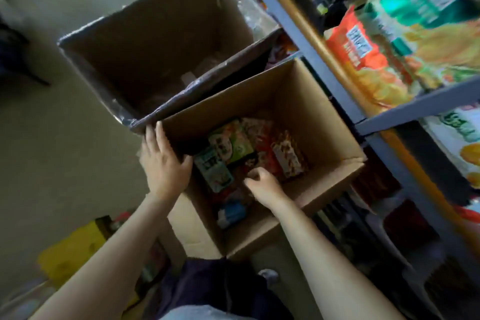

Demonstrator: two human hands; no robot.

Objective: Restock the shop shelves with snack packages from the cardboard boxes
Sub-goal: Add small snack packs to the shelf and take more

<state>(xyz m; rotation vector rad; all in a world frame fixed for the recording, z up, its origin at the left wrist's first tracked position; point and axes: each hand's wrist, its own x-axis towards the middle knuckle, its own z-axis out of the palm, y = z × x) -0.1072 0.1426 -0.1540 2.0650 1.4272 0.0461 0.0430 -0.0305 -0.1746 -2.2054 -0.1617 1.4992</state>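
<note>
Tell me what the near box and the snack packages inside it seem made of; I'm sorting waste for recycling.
The near box looks like plain brown cardboard: matte walls, creased flaps. The snack packages look like glossy printed plastic film, though blur leaves that uncertain.

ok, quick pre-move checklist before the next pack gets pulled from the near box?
1. Near box open at top: ok.
2. Snack packs still inside: ok.
3. Left hand steadying the box's left wall: ok.
4. Right hand down among the packs, fingers curled; firm hold on one: cannot tell.
5. Free space on shelf beside the chip bags: cannot tell.
</note>
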